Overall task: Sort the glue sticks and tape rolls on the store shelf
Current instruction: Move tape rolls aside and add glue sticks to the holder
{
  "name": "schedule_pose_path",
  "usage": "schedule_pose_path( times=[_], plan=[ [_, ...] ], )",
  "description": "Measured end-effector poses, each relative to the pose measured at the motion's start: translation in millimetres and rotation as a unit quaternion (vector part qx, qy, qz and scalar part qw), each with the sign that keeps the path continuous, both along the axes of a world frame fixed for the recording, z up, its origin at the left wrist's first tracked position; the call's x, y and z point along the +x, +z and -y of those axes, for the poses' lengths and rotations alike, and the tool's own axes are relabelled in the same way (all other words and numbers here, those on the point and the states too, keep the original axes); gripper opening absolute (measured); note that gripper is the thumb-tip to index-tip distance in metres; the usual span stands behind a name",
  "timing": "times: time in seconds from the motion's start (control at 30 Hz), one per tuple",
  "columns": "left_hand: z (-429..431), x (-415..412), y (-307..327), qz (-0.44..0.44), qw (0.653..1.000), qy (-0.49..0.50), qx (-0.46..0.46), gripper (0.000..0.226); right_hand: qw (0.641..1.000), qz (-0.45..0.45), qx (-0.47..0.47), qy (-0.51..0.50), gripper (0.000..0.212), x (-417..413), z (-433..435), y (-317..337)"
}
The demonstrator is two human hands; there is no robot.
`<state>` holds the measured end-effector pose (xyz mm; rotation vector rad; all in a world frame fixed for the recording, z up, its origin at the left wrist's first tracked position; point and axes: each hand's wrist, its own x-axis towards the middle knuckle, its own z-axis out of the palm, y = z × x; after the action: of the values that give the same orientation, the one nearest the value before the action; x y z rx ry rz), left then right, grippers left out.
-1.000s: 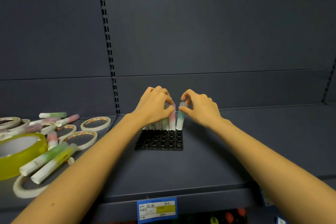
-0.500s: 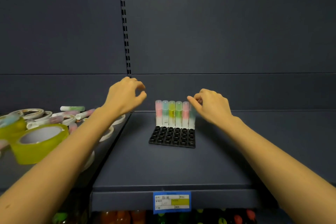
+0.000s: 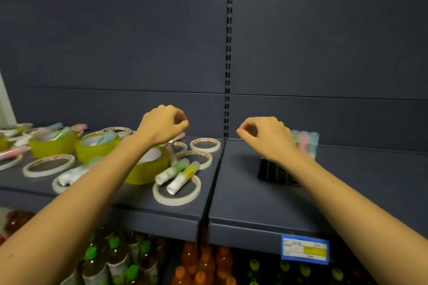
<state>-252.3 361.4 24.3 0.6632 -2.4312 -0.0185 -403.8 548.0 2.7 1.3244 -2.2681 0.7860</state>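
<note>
We see a row of glue sticks [image 3: 303, 143] upright at the back of a black tray [image 3: 274, 172] on the right-hand part of the shelf [image 3: 243, 201], just behind our right hand [image 3: 266, 140]. Its fingers are curled, thumb tip to forefinger, nothing held. Our left hand [image 3: 162, 127] hangs over the left part, curled likewise, also holding nothing. Two loose sticks [image 3: 183, 177] lie below it, nearer us, across a white tape ring [image 3: 177, 202]. Yellow tape rolls [image 3: 97, 148] & more rings crowd that side. Plain board runs from tray to front edge, w/ a price tag [image 3: 304, 251] beneath.
</note>
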Motion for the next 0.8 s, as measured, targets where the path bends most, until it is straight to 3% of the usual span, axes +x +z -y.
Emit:
schedule_pose_path(
  times=[0.23,0.4,0.63,0.8],
  plan=[
    [39.1,38.2,-7.5,0.034,0.999,-0.02,0.001,0.027,0.996,0.055,0.069,-0.009,0.02,48.1,55.6,-9.5],
    [64.4,54.1,-13.2,0.033,0.998,-0.052,0.008,0.024,0.988,0.09,0.106,-0.069,0.021,59.9,82.9,-18.8],
    [85.4,65.6,-23.4,0.033,0.995,-0.09,0.023,0.023,0.942,0.188,0.206,-0.187,0.04,52.0,109.0,-30.7],
    [85.3,66.7,-25.8,0.019,0.99,-0.132,0.038,0.029,0.922,0.178,0.261,-0.223,0.048,51.8,122.3,-36.3]
  ],
)
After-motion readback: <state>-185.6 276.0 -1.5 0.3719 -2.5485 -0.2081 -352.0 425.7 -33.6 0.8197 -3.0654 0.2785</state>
